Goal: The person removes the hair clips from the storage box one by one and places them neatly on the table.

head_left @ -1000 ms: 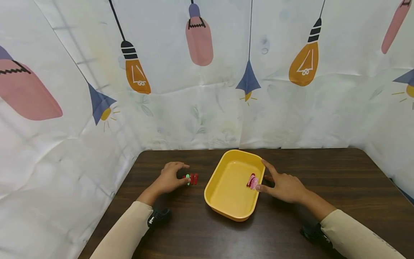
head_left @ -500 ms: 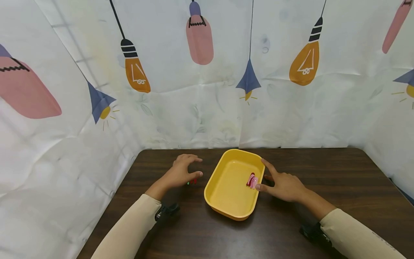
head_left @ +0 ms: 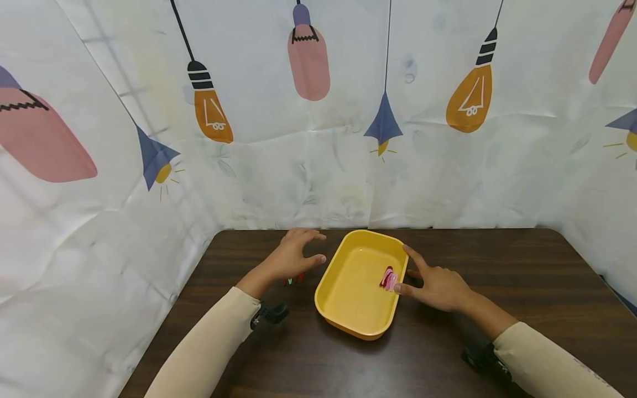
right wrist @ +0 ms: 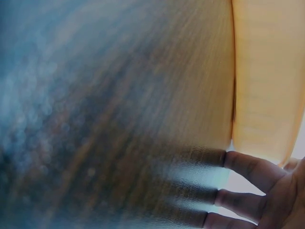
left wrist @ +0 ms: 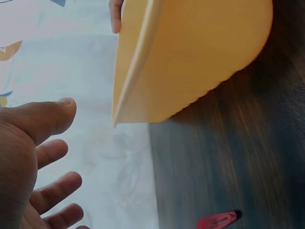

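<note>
My left hand hovers just left of the yellow plastic tray, thumb and fingers spread apart. In the left wrist view, nothing shows between the left thumb and fingers. Below that hand, red and green snap hair clips lie on the table, partly hidden by it; one red hair clip shows in the left wrist view. My right hand holds the tray's right side, thumb over the rim and fingers outside. Inside the tray, against that side, lie pink and dark red hair clips.
The dark wood table runs back to a white printed curtain that closes off the rear and left side. Black wrist cameras, such as the left wrist camera, hang under both forearms.
My left hand has moved right and away from me, from beside the table's hair clips toward the tray's left rim. The right hand and the tray have stayed in place.
</note>
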A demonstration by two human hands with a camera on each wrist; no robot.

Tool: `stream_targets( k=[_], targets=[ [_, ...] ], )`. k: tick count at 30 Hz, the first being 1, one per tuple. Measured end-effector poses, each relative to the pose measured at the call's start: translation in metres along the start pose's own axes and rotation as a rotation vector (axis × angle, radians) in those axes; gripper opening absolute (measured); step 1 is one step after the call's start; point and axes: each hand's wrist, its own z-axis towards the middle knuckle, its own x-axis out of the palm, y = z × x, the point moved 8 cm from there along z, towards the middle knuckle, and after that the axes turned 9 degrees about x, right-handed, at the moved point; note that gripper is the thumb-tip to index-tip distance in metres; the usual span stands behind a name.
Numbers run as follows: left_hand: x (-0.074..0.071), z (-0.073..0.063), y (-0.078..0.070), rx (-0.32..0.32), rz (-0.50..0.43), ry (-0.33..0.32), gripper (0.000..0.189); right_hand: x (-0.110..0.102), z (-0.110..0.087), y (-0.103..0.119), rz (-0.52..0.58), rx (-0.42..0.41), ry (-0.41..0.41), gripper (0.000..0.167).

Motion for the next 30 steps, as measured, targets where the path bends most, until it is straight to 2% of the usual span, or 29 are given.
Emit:
stream_targets(
  k=[11,18,25,30],
  targets=[
    [0.005,0.016,-0.018,0.050,0.003,0.036,0.050,0.000,0.000,0.000,0.017,0.005,0.006,0.109],
    [0.012,0.026,-0.022,0.049,0.023,0.064,0.050,0.000,-0.001,0.001,0.010,0.004,0.004,0.108],
    [0.013,0.036,-0.034,0.063,-0.002,0.066,0.052,-0.001,-0.001,0.001,0.019,0.010,0.011,0.109],
    [0.018,0.044,-0.042,0.075,0.015,0.097,0.054,-0.001,-0.001,0.001,0.010,0.011,0.007,0.108]
  ],
)
